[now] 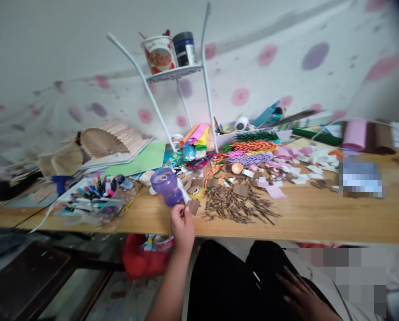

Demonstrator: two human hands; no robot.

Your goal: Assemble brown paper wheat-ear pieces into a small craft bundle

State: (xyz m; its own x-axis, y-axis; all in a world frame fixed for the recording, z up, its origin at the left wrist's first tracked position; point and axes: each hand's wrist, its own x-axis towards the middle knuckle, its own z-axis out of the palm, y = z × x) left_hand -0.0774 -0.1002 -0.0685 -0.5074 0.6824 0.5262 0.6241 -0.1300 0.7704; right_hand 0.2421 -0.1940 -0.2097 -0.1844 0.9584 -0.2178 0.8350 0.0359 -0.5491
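At the front edge of the wooden table, my left hand (182, 225) is closed in a pinch on a small brown paper piece (193, 206). Just behind it stands a purple tape dispenser (168, 185). To its right lies a loose pile of thin brown twigs (243, 204), with a yellow tape roll (195, 192) at the pile's left. My right hand (300, 290) rests on my dark-trousered thigh, its fingers spread and holding nothing.
A clear box of markers (92, 196) sits left on the table (320, 214). A white-legged rack (174, 73) holds a cup and a jar. Colourful twisted stems (253, 149), paper scraps and wooden fans (109, 140) lie toward the back. A red bag (142, 258) is below.
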